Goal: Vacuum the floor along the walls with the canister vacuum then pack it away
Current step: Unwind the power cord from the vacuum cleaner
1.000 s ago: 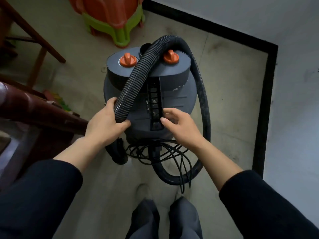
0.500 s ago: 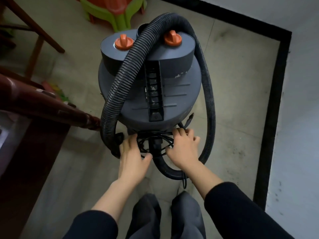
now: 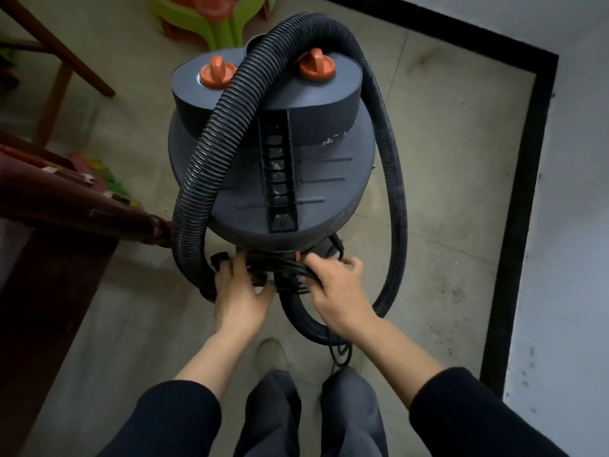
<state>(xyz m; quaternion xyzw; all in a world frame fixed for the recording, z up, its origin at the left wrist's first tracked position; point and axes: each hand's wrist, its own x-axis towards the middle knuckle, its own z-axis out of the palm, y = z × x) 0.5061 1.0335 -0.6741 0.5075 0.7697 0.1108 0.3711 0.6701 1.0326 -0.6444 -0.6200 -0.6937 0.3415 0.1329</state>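
The grey canister vacuum (image 3: 326,179) stands on the floor in front of me, with two orange knobs (image 3: 217,72) on its lid. Its black ribbed hose (image 3: 211,159) is draped over the top and loops down both sides. A bundle of black power cord (image 3: 283,263) is gathered at the vacuum's near underside. My left hand (image 3: 239,293) reaches under the near rim and touches the cord bundle; its fingertips are hidden. My right hand (image 3: 336,288) has its fingers curled round the cord on the right side.
A white wall (image 3: 566,192) with a black skirting strip (image 3: 524,206) runs along the right and back. A dark red wooden furniture arm (image 3: 66,199) juts in from the left. Green and orange plastic stools (image 3: 204,18) stand behind the vacuum, beside wooden chair legs (image 3: 56,57).
Both hands left the hose and lid, dropped to the cord bundle under the near rim, and gathered the loose loops. The view moved closer over the vacuum.
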